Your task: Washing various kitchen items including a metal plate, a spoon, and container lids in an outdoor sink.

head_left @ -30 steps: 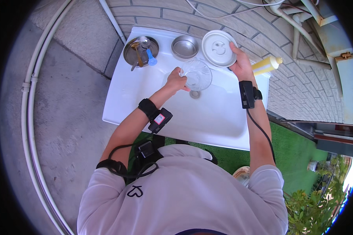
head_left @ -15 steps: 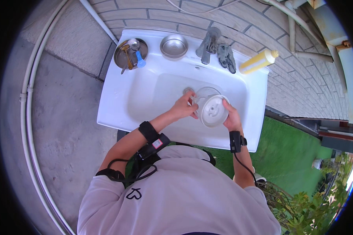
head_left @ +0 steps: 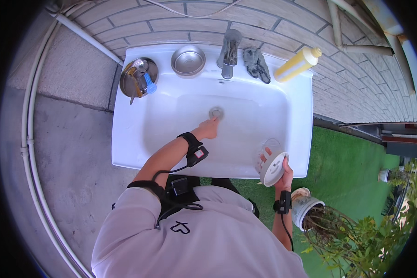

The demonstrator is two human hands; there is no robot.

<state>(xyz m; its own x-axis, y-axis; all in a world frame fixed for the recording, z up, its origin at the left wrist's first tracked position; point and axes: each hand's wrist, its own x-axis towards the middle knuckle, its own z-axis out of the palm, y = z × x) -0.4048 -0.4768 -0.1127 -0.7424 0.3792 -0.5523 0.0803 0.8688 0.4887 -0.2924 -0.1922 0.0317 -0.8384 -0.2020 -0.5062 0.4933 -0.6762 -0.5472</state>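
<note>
Right hand: grasping glass bowl and white lid together, at sink's near-right edge (fingers blurry through glass).
Left hand: fingertip at drain; grip unclear, fingers partly hidden.

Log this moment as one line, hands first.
left hand: at drain, contact unclear | right hand: holding white lid and clear bowl | rear ledge: faucet, yellow bottle

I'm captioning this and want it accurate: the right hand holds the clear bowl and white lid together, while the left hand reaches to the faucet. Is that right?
Not quite: the left hand reaches to the drain, not the faucet, as the head view shows. The right hand does hold the clear bowl and white lid together.
</note>
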